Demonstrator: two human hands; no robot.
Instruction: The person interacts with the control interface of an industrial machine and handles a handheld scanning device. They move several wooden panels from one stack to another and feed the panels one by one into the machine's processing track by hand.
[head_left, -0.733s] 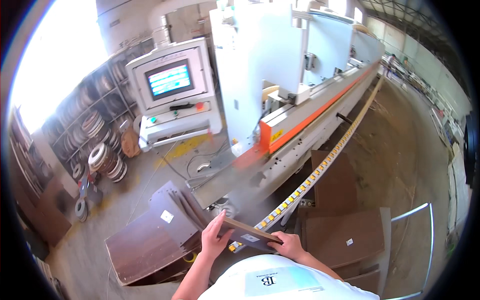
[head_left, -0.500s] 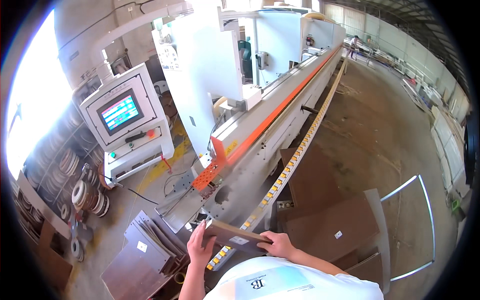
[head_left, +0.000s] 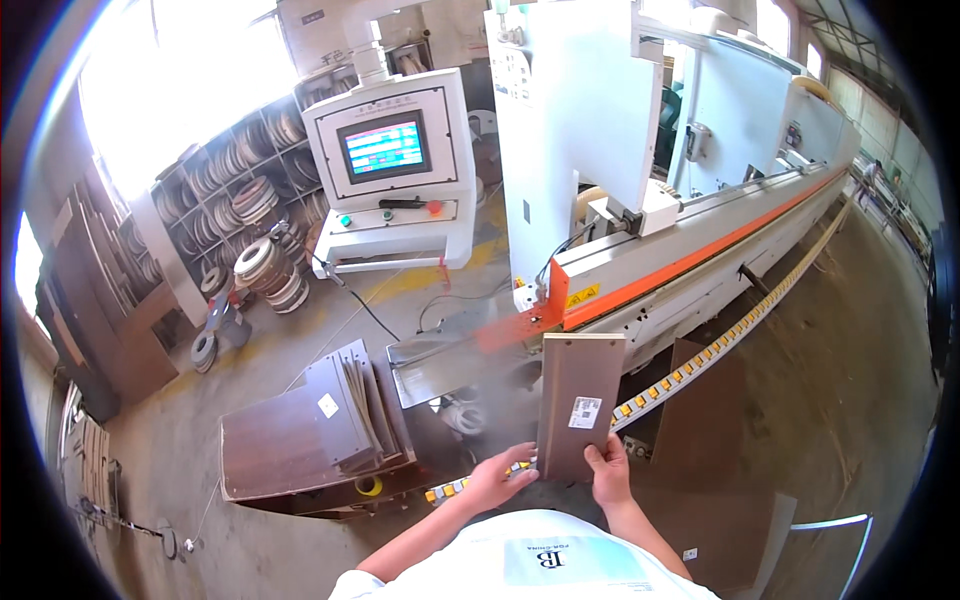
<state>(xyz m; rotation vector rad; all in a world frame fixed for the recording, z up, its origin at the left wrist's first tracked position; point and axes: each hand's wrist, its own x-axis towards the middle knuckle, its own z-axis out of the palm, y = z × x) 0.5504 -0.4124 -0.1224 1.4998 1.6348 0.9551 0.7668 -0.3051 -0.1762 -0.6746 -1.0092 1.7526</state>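
A narrow brown board with a pale top edge and a white label points away from my body, its long sides running near to far. My right hand grips its near right corner, thumb on the brown face. Beside the near left edge is my left hand, fingers stretched toward the board; whether the fingertips touch it I cannot tell. Beyond the board's far end stands a long edge-banding machine with an orange strip. The rail with yellow rollers passes partly behind the board.
A control console with a lit screen stands at the far left of the machine. Brown panels are stacked at left, a yellow tape roll by them. Banding coils sit behind. Larger brown boards lie at lower right.
The board has turned from crosswise to lengthwise. My left hand has moved from its left end to beside its near edge. The view has swung left.
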